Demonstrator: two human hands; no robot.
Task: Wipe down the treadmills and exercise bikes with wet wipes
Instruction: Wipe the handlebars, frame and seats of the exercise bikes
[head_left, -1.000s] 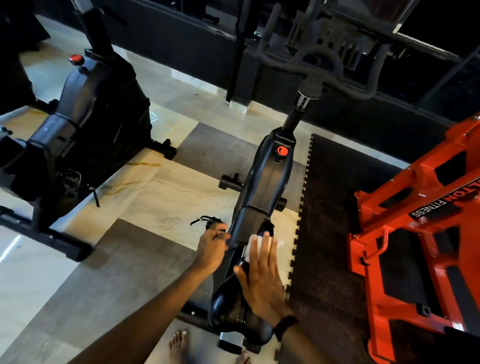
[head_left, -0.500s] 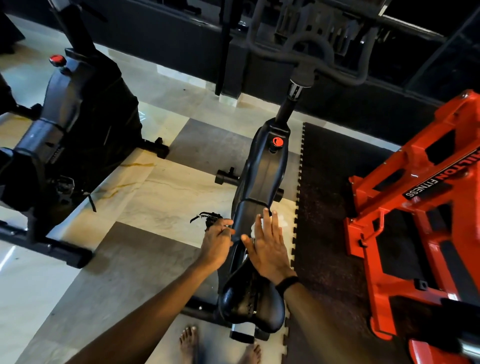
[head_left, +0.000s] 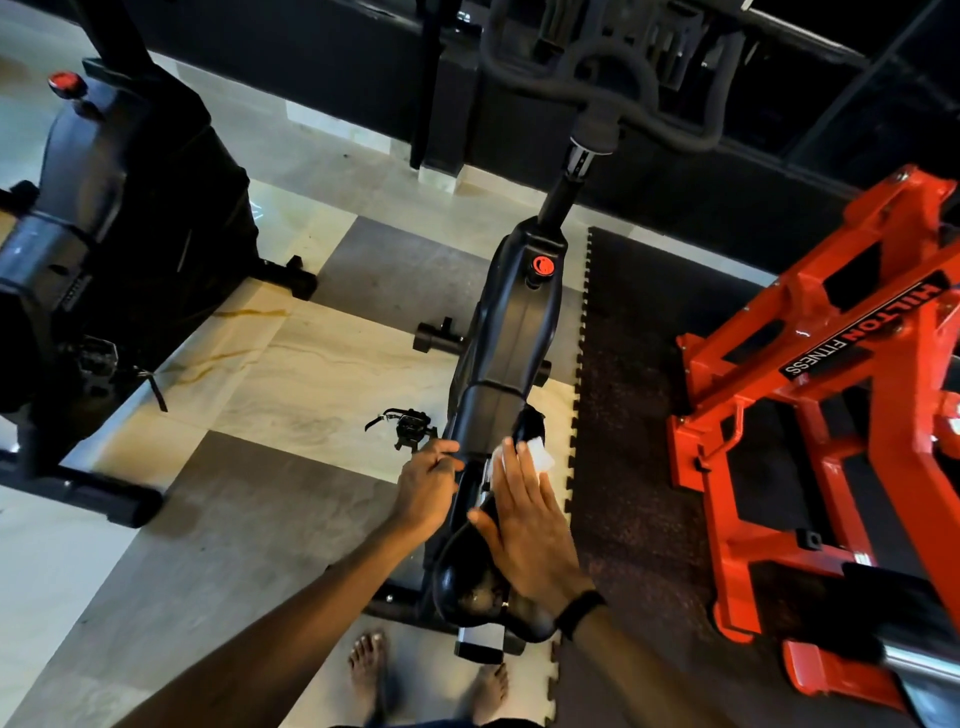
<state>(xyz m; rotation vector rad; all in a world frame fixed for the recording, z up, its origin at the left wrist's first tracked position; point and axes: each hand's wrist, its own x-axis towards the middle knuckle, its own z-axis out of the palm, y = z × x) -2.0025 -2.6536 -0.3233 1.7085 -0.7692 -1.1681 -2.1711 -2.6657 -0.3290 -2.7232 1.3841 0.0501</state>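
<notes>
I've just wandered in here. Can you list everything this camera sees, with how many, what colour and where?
Exercise bike: one, black, centre, being wiped.
Second exercise bike: one, black, far left.
Red knobs: two, one on each bike.
Handlebars: one set, black, top centre.
Pedal: one, black, left of the centre bike.
Wet wipe: one, white, under the right fingers.
Weight machine: one, red-orange, right.
Rubber mat: black, under the machine.
Floor tiles: cream and grey.
Wristband: one, black, right wrist.
Left hand: on the bike frame.
Right hand: flat, pressing the wipe.
Bare feet: two, bottom centre.
</notes>
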